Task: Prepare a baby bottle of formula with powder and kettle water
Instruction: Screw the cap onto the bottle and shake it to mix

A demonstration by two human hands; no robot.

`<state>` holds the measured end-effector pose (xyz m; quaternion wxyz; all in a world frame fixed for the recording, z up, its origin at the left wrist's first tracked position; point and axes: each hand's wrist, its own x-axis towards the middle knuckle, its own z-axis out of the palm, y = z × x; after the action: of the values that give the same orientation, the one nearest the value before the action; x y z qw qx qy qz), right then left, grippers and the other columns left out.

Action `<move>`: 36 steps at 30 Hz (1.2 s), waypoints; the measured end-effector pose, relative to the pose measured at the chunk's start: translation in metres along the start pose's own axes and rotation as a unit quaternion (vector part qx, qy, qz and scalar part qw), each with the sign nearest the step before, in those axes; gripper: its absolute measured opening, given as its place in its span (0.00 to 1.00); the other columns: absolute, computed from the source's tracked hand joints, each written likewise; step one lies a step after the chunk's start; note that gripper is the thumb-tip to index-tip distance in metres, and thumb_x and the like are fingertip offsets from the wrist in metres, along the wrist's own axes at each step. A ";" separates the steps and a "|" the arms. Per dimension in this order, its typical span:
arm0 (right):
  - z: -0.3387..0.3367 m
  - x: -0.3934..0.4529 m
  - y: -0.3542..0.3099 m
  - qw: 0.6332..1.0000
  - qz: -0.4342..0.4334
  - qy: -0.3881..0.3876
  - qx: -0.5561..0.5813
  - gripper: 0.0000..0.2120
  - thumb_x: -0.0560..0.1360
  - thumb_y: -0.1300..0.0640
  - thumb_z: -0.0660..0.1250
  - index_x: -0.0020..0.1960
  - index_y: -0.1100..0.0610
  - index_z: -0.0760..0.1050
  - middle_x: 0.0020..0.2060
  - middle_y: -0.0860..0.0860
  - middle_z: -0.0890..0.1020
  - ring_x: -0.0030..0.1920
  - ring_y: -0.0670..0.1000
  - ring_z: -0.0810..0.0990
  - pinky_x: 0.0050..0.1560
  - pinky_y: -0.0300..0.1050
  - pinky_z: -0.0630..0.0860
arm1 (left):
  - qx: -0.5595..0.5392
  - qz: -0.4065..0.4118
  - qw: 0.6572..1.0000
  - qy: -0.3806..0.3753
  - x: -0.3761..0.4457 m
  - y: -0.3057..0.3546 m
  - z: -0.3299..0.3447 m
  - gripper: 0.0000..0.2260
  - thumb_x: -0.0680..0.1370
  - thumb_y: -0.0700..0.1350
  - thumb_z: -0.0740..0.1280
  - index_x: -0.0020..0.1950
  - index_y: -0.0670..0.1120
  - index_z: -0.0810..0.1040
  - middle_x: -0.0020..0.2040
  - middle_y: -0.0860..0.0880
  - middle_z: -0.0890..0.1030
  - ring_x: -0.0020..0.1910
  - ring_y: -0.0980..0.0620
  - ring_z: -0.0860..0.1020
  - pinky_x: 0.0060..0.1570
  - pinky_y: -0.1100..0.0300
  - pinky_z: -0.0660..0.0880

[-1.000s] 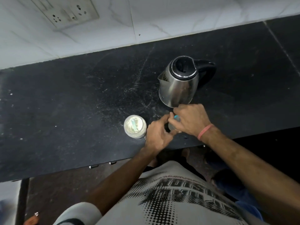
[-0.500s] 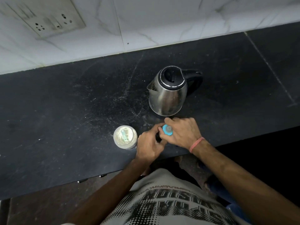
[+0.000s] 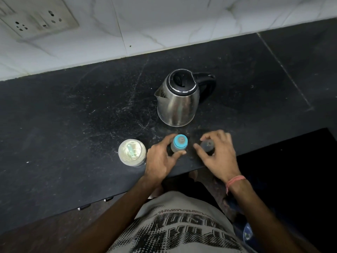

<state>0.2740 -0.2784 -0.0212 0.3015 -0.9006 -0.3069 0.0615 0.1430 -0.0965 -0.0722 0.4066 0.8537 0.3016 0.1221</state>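
A small baby bottle (image 3: 179,144) with a blue collar and teat stands upright near the counter's front edge. My left hand (image 3: 161,159) grips its body between thumb and fingers. Just to the right, my right hand (image 3: 219,152) holds the bottle's clear cap (image 3: 207,146), which is off the bottle and low over the counter. An open jar of pale formula powder (image 3: 131,152) with a green scoop inside stands to the left of my left hand. A steel kettle (image 3: 179,99) with a black lid and handle stands behind the bottle, its spout facing left.
The black stone counter (image 3: 73,115) runs left to right, with its front edge just under my wrists. A white marble wall with a socket panel (image 3: 36,19) rises behind it. A darker seam crosses the counter at the right.
Both hands were together over the bottle. My right hand has pulled the clear cap off and moved it to the right, uncovering the blue teat. My left hand stays on the bottle.
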 end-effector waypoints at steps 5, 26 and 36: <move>0.008 -0.003 0.021 0.996 0.061 -0.045 -0.046 0.27 0.74 0.55 0.82 0.70 0.47 0.79 0.67 0.48 0.76 0.69 0.55 0.71 0.67 0.52 0.77 | -0.006 -0.021 1.000 -0.007 0.001 0.004 -0.003 0.30 0.72 0.61 0.85 0.72 0.65 0.79 0.60 0.60 0.90 0.58 0.54 0.88 0.58 0.46 0.85; 0.065 -0.001 -0.027 0.986 -0.167 0.009 0.006 0.25 0.83 0.53 0.74 0.78 0.50 0.72 0.68 0.55 0.77 0.60 0.56 0.77 0.57 0.57 0.82 | -0.042 0.009 0.999 -0.018 0.001 0.007 -0.008 0.22 0.77 0.51 0.71 0.73 0.58 0.82 0.61 0.58 0.90 0.55 0.54 0.89 0.53 0.48 0.86; 0.079 0.021 -0.011 0.964 -0.264 0.006 0.038 0.30 0.81 0.53 0.74 0.76 0.50 0.63 0.62 0.61 0.79 0.51 0.58 0.83 0.45 0.57 0.83 | -0.032 0.000 0.999 -0.021 0.001 0.005 -0.007 0.23 0.77 0.52 0.69 0.73 0.60 0.80 0.60 0.56 0.91 0.54 0.51 0.90 0.53 0.47 0.86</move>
<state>0.2616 -0.2197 -0.0771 0.3431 -0.7758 -0.5294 -0.0144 0.1425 -0.0941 -0.0636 0.4399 0.8427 0.2889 0.1133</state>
